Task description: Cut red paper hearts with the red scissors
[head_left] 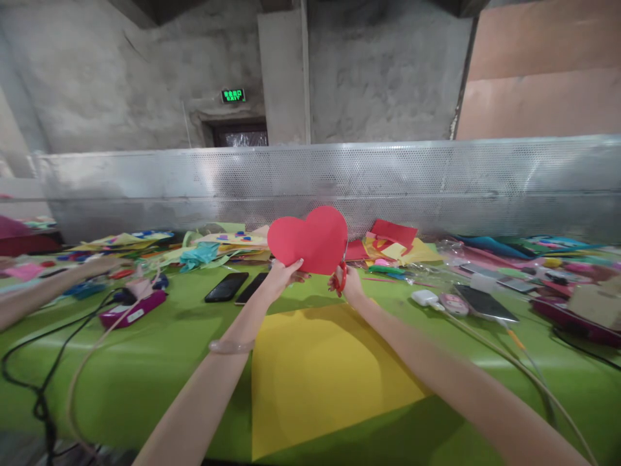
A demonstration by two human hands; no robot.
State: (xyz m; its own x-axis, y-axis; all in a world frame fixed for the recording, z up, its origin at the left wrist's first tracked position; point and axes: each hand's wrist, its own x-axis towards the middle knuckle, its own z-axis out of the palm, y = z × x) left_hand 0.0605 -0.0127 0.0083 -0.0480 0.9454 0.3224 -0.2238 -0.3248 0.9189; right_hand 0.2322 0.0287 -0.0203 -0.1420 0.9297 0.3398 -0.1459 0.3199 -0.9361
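A red paper heart (310, 241) is held up above the table in front of me. My left hand (287, 273) pinches its lower left part, with the thumb on the near face and the fingers behind. In my right hand (350, 283) is a pair of red-handled scissors (342, 275), their blades pointing up along the heart's right edge. Whether the blades touch the paper I cannot tell. Below my hands a large yellow sheet of paper (330, 375) lies on the green table, partly covered by my right forearm.
Two dark phones (227, 287) lie to the left. A purple power strip (133, 309) with black cables sits farther left, near another person's arm (53, 285). Paper scraps (398, 243) line a perforated metal barrier (388, 181). At right are a white earbud case (424, 298) and another phone (485, 303).
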